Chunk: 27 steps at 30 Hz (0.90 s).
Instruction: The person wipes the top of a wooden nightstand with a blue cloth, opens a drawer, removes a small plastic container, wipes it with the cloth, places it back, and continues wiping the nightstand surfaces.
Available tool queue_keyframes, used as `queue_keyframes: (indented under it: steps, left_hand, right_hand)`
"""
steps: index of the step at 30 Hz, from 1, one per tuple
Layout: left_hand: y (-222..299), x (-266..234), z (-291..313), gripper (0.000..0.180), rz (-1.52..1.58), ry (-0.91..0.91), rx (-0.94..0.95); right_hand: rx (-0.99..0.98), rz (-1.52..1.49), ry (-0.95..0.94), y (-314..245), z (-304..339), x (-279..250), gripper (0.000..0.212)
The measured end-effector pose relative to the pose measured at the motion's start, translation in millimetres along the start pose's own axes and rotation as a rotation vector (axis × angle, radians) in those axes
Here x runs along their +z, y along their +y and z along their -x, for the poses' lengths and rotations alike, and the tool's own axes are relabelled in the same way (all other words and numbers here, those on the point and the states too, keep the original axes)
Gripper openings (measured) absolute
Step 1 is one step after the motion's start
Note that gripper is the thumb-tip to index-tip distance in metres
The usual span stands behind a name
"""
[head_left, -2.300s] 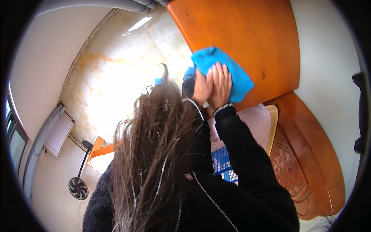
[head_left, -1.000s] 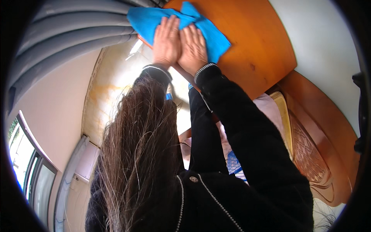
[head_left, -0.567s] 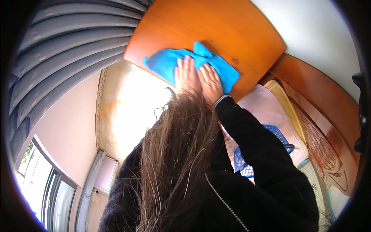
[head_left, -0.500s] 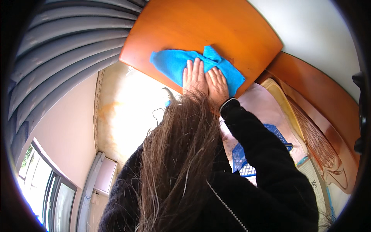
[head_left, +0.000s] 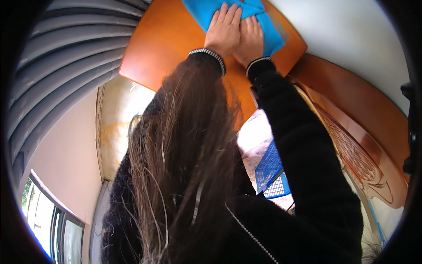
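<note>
A blue cloth [head_left: 273, 38] lies rumpled on a glossy orange-brown wooden tabletop [head_left: 162, 42]. My left hand [head_left: 224, 33] rests flat on the cloth, fingers stretched out toward the far side. Beside it and partly under its edge, my right hand [head_left: 249, 43] also presses flat, its fingers extended. Neither hand grips the cloth; both palms are turned down on it. The far part of the cloth runs out of the picture at the top.
Grey pleated curtains [head_left: 74, 44] hang at the left of the table. A white wall [head_left: 347, 39] borders its right side. A carved wooden headboard-like panel [head_left: 351, 136] stands to the right. Below my right arm sits a blue plastic basket [head_left: 269, 165]. Long hair covers part of the view.
Both hands have slid the cloth away from me, toward the far part of the tabletop. My arms now reach further out, and the left cuff has come into sight.
</note>
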State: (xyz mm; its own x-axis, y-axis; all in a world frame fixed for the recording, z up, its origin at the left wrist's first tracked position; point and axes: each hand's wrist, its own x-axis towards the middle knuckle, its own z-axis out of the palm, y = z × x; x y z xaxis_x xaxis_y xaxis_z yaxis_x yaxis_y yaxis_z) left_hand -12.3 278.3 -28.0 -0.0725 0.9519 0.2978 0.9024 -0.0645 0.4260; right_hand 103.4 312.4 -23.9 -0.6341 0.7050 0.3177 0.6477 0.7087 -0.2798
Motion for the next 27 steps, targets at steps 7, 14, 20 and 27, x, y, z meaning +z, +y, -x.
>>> queue_keyframes:
  steps: [7, 14, 20, 27]
  left_hand:
    - [-5.6, -90.7, 149.5, 0.055, 0.085, -0.336, -0.138]
    - [-41.9, -108.2, 181.0, 0.059, -0.049, -0.327, -0.155]
    - [-91.5, -67.4, 35.5, 0.062, -0.143, -0.083, -0.233]
    - [-46.4, 8.3, -84.1, 0.054, -0.123, -0.052, -0.236]
  right_hand:
    - [0.239, -0.247, -0.285, -145.7, 104.0, -3.2, 0.043]
    - [0.083, -0.479, -0.176, -168.1, 102.3, 8.8, 0.045]
    - [-0.086, -0.341, -0.085, -86.1, -47.0, 39.7, 0.047]
    - [0.012, -0.15, 0.007, 21.6, -85.8, 18.4, 0.057]
